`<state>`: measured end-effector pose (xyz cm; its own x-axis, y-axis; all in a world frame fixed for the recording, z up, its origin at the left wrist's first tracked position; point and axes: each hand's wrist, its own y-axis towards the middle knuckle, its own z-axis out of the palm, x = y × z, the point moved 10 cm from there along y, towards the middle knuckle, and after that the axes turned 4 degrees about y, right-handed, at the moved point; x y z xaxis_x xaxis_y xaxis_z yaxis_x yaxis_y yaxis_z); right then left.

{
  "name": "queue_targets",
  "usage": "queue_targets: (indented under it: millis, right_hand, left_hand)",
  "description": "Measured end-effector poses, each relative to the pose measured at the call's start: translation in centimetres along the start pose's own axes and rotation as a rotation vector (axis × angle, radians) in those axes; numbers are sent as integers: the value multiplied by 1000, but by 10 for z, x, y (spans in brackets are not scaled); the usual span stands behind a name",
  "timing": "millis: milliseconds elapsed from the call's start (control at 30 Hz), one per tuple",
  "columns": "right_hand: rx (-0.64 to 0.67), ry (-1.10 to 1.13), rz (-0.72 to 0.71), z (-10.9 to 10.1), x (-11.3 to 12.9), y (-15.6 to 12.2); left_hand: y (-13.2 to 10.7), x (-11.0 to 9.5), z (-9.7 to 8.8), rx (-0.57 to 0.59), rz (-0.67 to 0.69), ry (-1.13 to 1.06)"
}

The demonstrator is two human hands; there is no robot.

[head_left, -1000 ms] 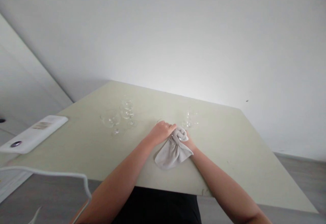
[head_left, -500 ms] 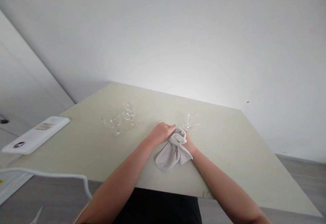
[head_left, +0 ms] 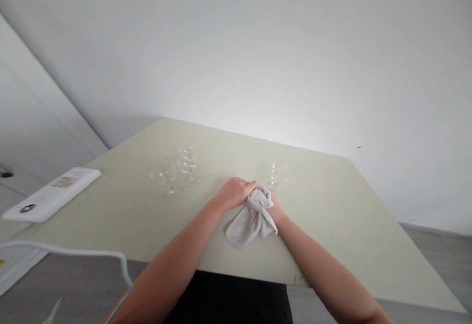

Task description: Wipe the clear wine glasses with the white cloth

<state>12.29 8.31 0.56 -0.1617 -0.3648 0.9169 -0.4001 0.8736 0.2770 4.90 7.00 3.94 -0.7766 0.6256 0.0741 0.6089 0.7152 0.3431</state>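
Near the middle of the table, my left hand [head_left: 235, 192] is closed, with a thin clear curved edge, like part of a glass [head_left: 231, 177], showing just beyond its knuckles. A pale grey cloth [head_left: 248, 228] is bunched between my hands, and its loose end hangs toward me. My right hand [head_left: 275, 207] grips the cloth from the right, its fingers mostly covered by the folds. Most of the glass is hidden by hand and cloth. Left of my hands stand two clear stemmed glasses, a nearer one [head_left: 162, 171] and a farther one [head_left: 187, 159]. Another clear glass [head_left: 279, 172] is beyond my right hand.
The pale table [head_left: 332, 265] reaches to a white wall [head_left: 258, 58]. At its left edge lies a long white device [head_left: 55, 193] with a label and a round dark spot. A white cable [head_left: 73, 252] loops across the lower left.
Both hands stay in nearly the same place. The bunched cloth has shifted and twisted slightly between them. The standing glasses have not moved.
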Motion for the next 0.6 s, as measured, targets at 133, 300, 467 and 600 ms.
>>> queue_targets:
  millis: [133,300,467,600]
  right_hand:
    - [-14,17,6,0,-3,-1]
    - [41,-70,-44,3,3,1]
    - [11,-18,-40,1,0,1]
    - [2,28,-22,2,1,0]
  left_hand:
    - [0,0,-1,3,-6,-3]
    - [-1,4,2,18,-35,-18]
    - [-1,3,1,13,-29,-18]
    - [-1,5,1,27,-59,-37]
